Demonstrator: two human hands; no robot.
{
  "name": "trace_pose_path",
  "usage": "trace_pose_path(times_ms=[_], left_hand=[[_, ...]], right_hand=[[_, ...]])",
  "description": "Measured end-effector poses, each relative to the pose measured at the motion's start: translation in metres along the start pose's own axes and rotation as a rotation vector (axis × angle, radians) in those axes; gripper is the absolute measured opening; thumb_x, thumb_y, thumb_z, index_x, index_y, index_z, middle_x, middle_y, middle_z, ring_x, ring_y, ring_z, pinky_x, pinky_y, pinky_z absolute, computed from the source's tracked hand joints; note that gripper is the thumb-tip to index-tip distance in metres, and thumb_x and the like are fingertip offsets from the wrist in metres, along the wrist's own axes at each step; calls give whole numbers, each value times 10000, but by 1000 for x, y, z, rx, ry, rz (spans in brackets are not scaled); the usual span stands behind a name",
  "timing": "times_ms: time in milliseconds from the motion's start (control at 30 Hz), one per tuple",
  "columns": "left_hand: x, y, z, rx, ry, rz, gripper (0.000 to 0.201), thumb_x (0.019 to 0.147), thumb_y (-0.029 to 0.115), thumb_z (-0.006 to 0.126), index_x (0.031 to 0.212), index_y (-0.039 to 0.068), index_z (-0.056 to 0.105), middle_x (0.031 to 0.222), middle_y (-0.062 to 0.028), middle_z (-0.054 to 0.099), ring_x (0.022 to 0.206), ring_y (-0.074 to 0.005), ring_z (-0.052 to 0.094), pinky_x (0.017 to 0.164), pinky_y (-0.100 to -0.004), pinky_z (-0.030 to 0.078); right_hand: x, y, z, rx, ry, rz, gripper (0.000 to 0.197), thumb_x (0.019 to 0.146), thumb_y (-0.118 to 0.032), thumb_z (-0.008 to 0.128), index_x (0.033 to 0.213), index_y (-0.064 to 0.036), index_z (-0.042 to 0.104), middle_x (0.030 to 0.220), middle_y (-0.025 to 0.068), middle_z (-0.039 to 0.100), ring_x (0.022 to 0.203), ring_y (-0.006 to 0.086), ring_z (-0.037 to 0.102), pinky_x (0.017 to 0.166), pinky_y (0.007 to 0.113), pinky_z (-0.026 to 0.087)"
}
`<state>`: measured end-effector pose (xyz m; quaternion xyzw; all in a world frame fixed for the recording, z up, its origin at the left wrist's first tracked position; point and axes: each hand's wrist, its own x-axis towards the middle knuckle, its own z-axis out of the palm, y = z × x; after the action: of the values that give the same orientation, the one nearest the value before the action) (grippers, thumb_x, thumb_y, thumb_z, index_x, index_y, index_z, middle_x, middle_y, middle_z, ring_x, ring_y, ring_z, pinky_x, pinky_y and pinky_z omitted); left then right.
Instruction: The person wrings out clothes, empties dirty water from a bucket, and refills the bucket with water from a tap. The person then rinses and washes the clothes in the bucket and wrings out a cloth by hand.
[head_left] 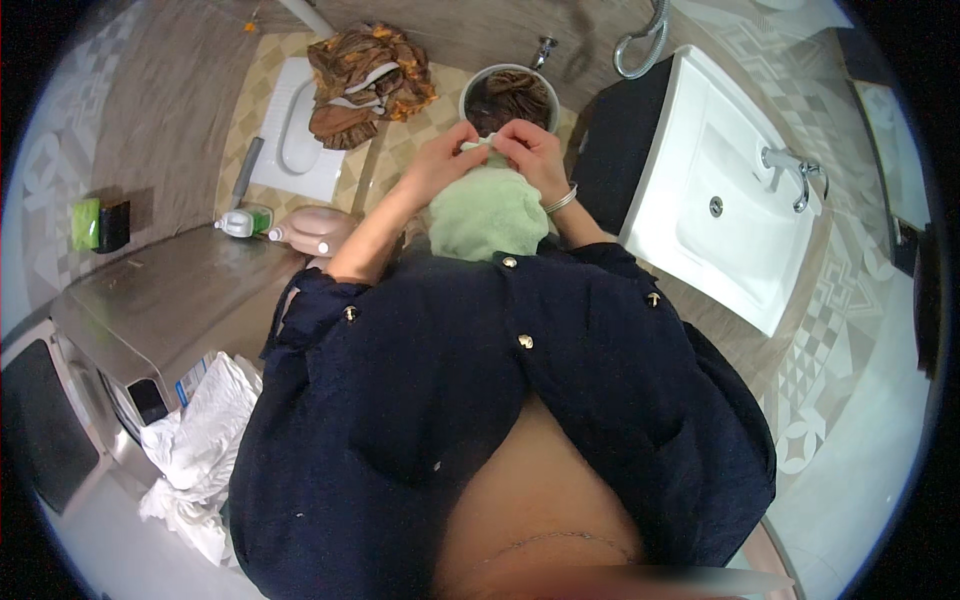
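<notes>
A pale green cloth [487, 212] hangs in front of me, its bulk bunched close to my body. Its upper edge is pinched by my left hand [442, 163], with the fingers closed. On the same edge, a little to the right, the fingers of my right hand [533, 158] are also closed; a bracelet circles that wrist. Just beyond both hands stands a round bucket [463, 98] with dark brown wet-looking fabric [515, 97] inside. The cloth's lower part and underside are hidden from me.
A heap of brown and orange clothes [370, 85] lies against the squat toilet [300, 150]. At left are a pinkish jug [318, 230], a white-green bottle [245, 221] and a metallic appliance [160, 300]. The white washbasin [735, 210] rises at right. A tap [543, 52] is above the bucket.
</notes>
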<state>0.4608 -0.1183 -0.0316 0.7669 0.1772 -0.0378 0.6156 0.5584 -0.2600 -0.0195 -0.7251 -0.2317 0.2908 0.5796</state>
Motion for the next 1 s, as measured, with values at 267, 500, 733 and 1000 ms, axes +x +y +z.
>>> trace_pose_path(times_ms=[267,500,733,1000], left_hand=[[-5,-1,-5,-598,-140,-227,112,833,173,557,786,91,496,694,55,475,622,-37,437,542,-172,354],[5,5,-6,-642,-188,-385,93,793,146,611,786,100,530,686,42,500,566,-41,457,478,-181,359],[9,10,4,-486,7,-483,184,691,121,663,799,26,548,728,-38,561,647,-97,534,525,-227,424],[11,8,7,-128,19,-248,341,678,77,653,927,-1,433,762,-72,550,682,-115,536,580,-246,440]], right_hand=[[12,-11,-25,-380,-413,-577,113,726,-114,607,743,-22,543,675,101,505,647,287,517,558,349,414],[20,-13,-32,-663,-528,-668,108,739,-189,586,760,-83,583,709,64,539,652,264,557,557,363,434],[17,-8,-30,-757,-515,-585,136,729,-223,586,799,-110,612,753,55,586,694,254,582,586,344,453],[27,20,-28,-146,-578,-207,168,740,-69,607,902,-41,572,767,21,581,716,118,543,663,274,449]])
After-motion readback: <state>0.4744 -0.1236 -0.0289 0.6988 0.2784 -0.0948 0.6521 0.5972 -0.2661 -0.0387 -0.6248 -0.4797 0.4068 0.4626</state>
